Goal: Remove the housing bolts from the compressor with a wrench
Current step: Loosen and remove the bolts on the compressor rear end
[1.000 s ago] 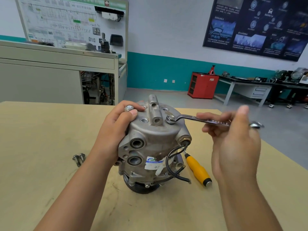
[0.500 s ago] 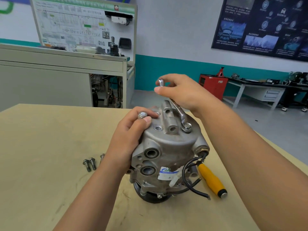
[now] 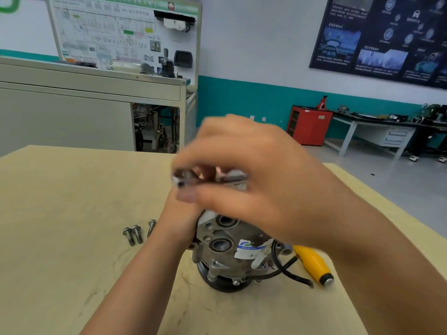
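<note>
A pale wooden table (image 3: pixel 60 250) fills the lower view. Near its middle a grey cast-metal compressor (image 3: pixel 225 247) stands upright on its dark pulley end, ported side toward the camera, with a white-and-blue label on its flank. The right hand (image 3: pixel 254 189), motion-blurred, hovers over the compressor's top and hides it. Its fingers are curled round a slim steel wrench (image 3: pixel 185 180), whose end pokes out leftward past the fingertips; the blur leaves it unclear whether the tool sits on a bolt. The left hand (image 3: pixel 180 213) lies against the compressor's left side, its fingers hidden behind the right hand, so I cannot tell their grip. A yellow-handled screwdriver (image 3: pixel 312 264) lies just right of the compressor, beside a black cable (image 3: pixel 287 272) curling from the housing. Three loose steel bolts (image 3: pixel 135 234) lie left of the left wrist, two side by side and the third partly behind the wrist.
</note>
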`<state>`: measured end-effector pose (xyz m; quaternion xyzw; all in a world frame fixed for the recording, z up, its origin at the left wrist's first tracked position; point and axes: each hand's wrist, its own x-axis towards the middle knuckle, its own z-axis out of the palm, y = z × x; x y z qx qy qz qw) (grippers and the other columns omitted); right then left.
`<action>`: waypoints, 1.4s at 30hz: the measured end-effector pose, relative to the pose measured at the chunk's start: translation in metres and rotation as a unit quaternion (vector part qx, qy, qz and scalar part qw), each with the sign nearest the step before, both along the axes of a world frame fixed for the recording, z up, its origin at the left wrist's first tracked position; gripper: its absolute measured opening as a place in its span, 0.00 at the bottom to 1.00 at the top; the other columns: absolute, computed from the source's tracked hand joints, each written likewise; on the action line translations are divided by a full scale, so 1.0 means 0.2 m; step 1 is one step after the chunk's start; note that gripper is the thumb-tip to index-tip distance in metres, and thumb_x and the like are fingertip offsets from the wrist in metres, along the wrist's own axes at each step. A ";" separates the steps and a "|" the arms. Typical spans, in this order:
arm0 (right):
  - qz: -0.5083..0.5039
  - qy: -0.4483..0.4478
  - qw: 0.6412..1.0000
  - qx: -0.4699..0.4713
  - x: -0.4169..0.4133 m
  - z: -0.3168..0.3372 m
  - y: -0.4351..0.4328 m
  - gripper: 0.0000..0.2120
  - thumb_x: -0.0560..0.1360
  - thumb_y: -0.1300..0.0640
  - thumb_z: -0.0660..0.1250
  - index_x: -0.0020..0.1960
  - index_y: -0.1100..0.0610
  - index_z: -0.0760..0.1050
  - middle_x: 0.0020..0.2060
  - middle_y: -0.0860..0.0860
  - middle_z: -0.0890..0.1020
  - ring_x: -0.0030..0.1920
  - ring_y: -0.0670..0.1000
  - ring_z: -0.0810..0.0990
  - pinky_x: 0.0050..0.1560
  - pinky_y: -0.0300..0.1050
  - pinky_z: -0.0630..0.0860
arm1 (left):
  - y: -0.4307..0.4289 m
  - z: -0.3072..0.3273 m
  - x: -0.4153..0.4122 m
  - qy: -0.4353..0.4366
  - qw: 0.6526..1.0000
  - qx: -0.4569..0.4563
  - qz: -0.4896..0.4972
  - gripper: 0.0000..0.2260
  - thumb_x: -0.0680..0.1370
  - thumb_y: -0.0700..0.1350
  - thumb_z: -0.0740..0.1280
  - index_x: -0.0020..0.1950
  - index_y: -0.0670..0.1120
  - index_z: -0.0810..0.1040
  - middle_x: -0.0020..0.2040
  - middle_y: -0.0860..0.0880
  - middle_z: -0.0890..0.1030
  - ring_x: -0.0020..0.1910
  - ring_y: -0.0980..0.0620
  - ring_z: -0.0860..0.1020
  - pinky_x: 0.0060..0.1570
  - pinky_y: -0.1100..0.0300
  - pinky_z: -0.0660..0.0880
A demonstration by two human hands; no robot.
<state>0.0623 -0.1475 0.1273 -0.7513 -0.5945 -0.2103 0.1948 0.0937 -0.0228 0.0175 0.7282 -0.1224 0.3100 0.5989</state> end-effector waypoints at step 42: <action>-0.073 -0.121 0.946 0.291 0.07 -0.42 -0.24 0.16 0.82 0.52 0.52 0.48 0.57 0.77 0.45 0.48 0.81 0.47 0.51 0.73 0.53 0.40 0.66 | -0.01 0.09 -0.03 0.032 0.992 -0.100 -0.070 0.07 0.68 0.48 0.63 0.37 0.55 0.80 0.38 0.56 0.79 0.39 0.53 0.74 0.40 0.58 0.70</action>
